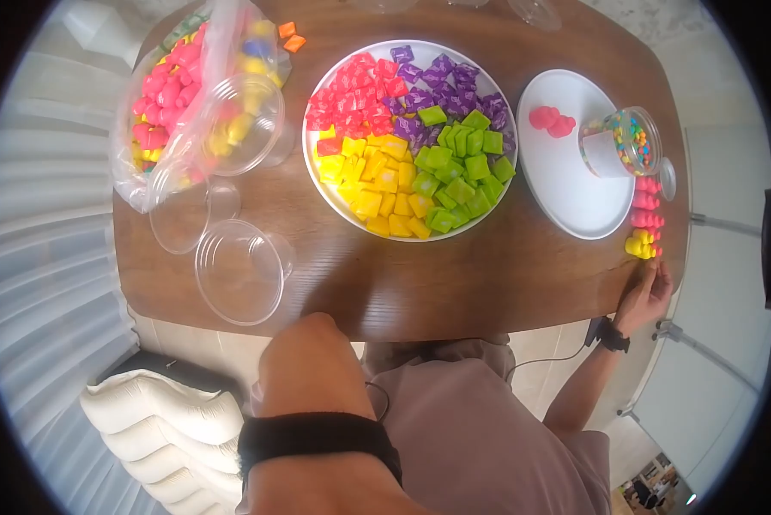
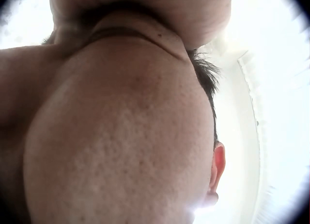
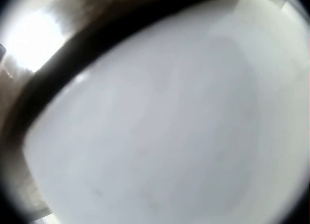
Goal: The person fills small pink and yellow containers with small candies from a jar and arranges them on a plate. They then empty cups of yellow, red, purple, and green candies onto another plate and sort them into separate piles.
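Observation:
My right hand (image 1: 647, 296) is at the table's right edge, its fingertips right at the lower end of rows of small pink figures (image 1: 645, 201) and yellow figures (image 1: 637, 244). Whether it pinches one of them, I cannot tell. The right wrist view is filled by a blurred pale surface (image 3: 155, 117), with no fingers showing. My left arm (image 1: 308, 365) is bent, elbow towards the table and a black band (image 1: 321, 438) around it. Its hand lies outside the head view. Skin close to the lens fills the left wrist view, and the left fingers are hidden.
Wrapped sweets in red, purple, green and yellow groups cover a round white plate (image 1: 310, 163). Another white plate (image 1: 565, 202) holds pink figures (image 1: 552, 122) and a clear jar (image 1: 651, 142) of colourful bits. Clear cups (image 1: 241, 273) stand left, beside a bag (image 1: 128, 176) of coloured figures.

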The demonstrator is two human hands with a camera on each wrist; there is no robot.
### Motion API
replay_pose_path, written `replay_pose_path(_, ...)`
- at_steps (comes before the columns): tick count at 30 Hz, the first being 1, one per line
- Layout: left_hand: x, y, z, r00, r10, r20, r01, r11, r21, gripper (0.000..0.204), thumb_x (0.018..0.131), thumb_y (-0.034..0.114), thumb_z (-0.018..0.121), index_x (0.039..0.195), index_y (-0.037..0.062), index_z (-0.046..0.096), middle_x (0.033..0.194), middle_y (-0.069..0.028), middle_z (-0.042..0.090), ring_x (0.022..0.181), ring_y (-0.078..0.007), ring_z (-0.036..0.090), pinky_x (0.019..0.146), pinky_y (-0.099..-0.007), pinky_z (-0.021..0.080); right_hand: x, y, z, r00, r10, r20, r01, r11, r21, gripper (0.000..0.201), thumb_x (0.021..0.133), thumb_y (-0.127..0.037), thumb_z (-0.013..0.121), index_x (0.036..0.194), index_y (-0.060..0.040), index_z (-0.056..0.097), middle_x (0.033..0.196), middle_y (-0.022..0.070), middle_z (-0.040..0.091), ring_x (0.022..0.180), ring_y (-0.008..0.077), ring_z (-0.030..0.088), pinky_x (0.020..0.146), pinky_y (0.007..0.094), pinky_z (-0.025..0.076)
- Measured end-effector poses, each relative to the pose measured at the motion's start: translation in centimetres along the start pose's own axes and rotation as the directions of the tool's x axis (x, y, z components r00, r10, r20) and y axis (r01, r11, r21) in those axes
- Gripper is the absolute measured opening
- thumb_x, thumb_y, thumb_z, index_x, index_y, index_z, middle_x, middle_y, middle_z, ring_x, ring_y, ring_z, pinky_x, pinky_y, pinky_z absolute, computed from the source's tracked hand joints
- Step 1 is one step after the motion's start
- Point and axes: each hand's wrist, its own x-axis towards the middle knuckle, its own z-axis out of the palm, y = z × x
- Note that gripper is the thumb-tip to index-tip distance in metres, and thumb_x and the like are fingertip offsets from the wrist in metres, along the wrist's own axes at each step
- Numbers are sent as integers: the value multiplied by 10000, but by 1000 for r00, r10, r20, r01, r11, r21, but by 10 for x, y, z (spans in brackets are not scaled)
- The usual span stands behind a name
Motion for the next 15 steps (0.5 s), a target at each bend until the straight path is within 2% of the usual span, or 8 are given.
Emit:
replay_pose_path(9,-14,2,20,1000,-9,-11,9,999,-46,1052,829,679,659,1357,-203,434,1172,-281,639,1055,-373,656,879,-430,559,0,-3,2,1000,24,-16,-24,999,-38,294,991,-106,662,1221,64,595,1176,148,695,1082,186,645,981,319,491)
replay_pose_path(10,-15,2,23,1000,-14,1,14,999,-46,1062,826,686,661,1357,-205,432,1172,-282,639,1055,-373,656,879,-429,559,-4,4,3,999,26,-28,-27,999,-28,294,991,-106,662,1221,64,595,1176,148,695,1082,186,645,981,319,491)
replay_pose_path(12,-13,-2,32,998,-24,56,28,996,-81,1082,820,699,665,1358,-209,429,1174,-284,639,1056,-373,655,880,-427,559,4,18,-5,998,-40,-50,34,992,-120,302,989,-127,673,1221,54,605,1164,137,691,1062,183,645,972,322,496)
replay_pose_path(13,-10,1,35,993,-45,107,54,995,-81,1091,818,706,667,1359,-211,427,1174,-284,639,1057,-373,655,881,-426,558,2,18,-3,998,13,-56,-18,996,-87,302,988,-142,679,1217,44,616,1157,129,687,1053,183,641,967,322,496)
replay_pose_path(15,-13,-5,47,985,-60,160,80,989,-124,1111,812,719,671,1360,-215,424,1176,-286,639,1058,-373,655,882,-425,558,-2,-1,1,999,1,-38,-3,998,-65,304,987,-147,679,1219,39,613,1141,131,686,1048,183,640,957,315,492)
